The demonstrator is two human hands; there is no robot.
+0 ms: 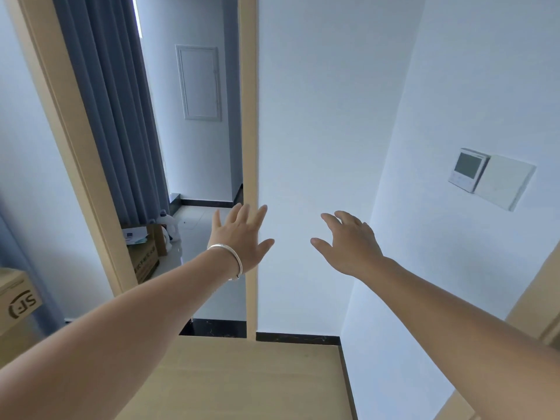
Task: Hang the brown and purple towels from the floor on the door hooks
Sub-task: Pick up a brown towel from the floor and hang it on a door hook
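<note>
Setting: a home interior, hallway by an open doorway. Evidence: white painted walls, pale wood door frame [249, 116], dark skirting along a wood-look floor [242, 380]. Blue-grey curtain [106, 101] hangs in the tiled room beyond. Wall thermostat [468, 169] beside a blank plate. Cardboard boxes [145, 256] and a detergent bottle [168, 227] on the floor.

Matt pale wood door frame [249, 147], smooth; matt painted wall [318, 116]; shiny metal bangle [231, 256]; pleated grey-blue cloth curtain [115, 116]; glossy pale floor tiles [194, 231]; glossy black skirting [297, 338]; brown cardboard box [15, 298]; smooth white plastic thermostat [468, 169]
</note>
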